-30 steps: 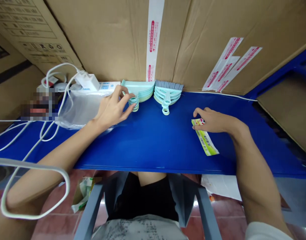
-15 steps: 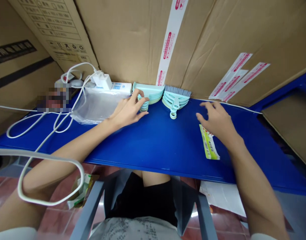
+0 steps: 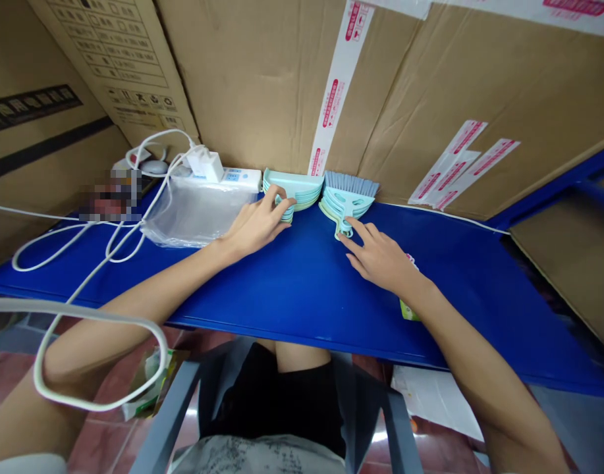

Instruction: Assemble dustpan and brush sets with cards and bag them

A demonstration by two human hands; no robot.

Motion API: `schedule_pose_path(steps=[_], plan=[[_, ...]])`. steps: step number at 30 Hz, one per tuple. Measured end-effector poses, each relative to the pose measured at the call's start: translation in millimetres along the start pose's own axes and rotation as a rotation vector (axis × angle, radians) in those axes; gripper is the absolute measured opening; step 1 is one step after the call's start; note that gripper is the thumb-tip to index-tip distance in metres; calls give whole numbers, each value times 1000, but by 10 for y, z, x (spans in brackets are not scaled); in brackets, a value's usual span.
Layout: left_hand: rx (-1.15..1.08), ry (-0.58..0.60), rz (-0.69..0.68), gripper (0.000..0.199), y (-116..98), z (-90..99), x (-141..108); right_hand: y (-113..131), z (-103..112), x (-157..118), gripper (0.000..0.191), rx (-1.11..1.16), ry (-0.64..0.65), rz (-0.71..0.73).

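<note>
Against the cardboard at the back of the blue table lies a stack of mint-green dustpans, its handles pointing toward me. My left hand has its fingers curled round the ends of those handles. Just right of the dustpans is a stack of mint-green brushes with grey bristles. My right hand touches the ring end of the brush handles with its fingertips, its fingers apart. A yellow-green packet is partly covered by my right wrist.
Clear plastic bags lie left of my left hand, before a white power strip with a plugged-in adapter. White cables loop over the left side. Cardboard boxes wall the back.
My right hand has moved left from beyond the packet to the brush handles. My left hand has closed more around the dustpan handles. The top brush sits slightly turned.
</note>
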State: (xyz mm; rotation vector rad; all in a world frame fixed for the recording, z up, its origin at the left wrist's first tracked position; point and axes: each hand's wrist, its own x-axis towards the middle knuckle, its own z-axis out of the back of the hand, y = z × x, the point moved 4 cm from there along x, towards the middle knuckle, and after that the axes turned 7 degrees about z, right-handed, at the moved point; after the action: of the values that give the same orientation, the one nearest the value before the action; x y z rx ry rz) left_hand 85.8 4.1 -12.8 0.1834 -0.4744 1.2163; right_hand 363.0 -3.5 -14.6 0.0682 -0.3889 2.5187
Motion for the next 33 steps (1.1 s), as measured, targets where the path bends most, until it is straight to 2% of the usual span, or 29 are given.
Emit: schedule_pose_path(steps=[11,20,24,27,30,33], plan=[[50,-28,-30,43,19,-28,-5,-36,-95,-57,40,248,-135,1],[36,-26,-39,41,1,-29,0,-17,-170,17,44,280,-135,-40],[24,-34,-37,44,2,-35,-5,-15,-141,35,41,280,-147,-23],[16,-32,-21,46,6,-38,-10,-21,-61,27,37,177,-164,-29],[18,-33,-14,47,6,-42,-18,-63,29,-5,39,110,-213,-107],[28,-45,-22,47,2,-47,-28,-99,26,-40,42,207,-226,-160]])
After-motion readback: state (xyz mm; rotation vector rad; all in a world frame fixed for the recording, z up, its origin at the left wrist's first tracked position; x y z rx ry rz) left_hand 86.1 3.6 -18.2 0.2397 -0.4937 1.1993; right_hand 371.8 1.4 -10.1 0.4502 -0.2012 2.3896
